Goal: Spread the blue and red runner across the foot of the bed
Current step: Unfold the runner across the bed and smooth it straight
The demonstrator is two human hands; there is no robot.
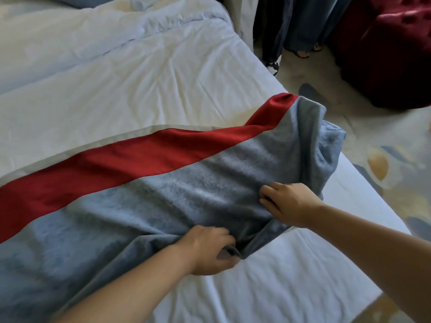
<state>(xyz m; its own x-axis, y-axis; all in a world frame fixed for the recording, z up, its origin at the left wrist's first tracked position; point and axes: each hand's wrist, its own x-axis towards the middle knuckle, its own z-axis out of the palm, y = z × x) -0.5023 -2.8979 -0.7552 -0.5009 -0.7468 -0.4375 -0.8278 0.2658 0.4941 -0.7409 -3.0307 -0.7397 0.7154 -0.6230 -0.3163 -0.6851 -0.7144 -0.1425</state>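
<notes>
The blue and red runner [163,187] lies slanted across the white bed [116,89], its red band along the far side and fuzzy blue cloth nearer me. Its right end is bunched and folded over at the bed's right edge. My left hand [211,250] pinches the runner's near blue hem, which is gathered into a fold. My right hand [288,202] grips the blue cloth a little farther right, near the bunched end.
A dark red tufted seat [394,47] stands on the patterned carpet [377,164] at the upper right. Dark curtains [300,22] hang beyond the bed's far right corner. White sheet [291,276] shows below the runner. A rumpled white duvet covers the bed's upper part.
</notes>
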